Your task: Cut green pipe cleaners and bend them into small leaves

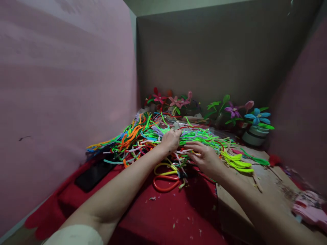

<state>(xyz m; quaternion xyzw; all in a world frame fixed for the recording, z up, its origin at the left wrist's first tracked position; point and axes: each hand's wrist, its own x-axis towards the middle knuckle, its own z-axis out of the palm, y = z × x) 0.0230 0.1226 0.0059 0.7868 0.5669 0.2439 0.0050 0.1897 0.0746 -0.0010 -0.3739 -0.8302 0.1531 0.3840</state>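
Note:
A heap of colourful pipe cleaners (204, 136) covers the back of the red-covered table. Over the middle of it, my left hand (171, 140) is closed, its fingertips turned away among the stems, so what they hold is hidden. To its right, my right hand (205, 156) reaches into the near side of the heap, fingers stretched out and touching the stems. Just below my hands lie scissors (166, 182) with red and yellow loop handles, their blades hidden under the pile. Bright yellow pipe cleaners (238, 162) are bunched to the right of my right hand.
A black phone (93, 175) lies at left. Cardboard (240, 207) covers the table's right side, with a pink glue gun (310, 209) at its edge. Pipe-cleaner flowers stand at the back, one blue flower (257, 116) above a pale pot (255, 136). A pink wall (63, 102) rises at left.

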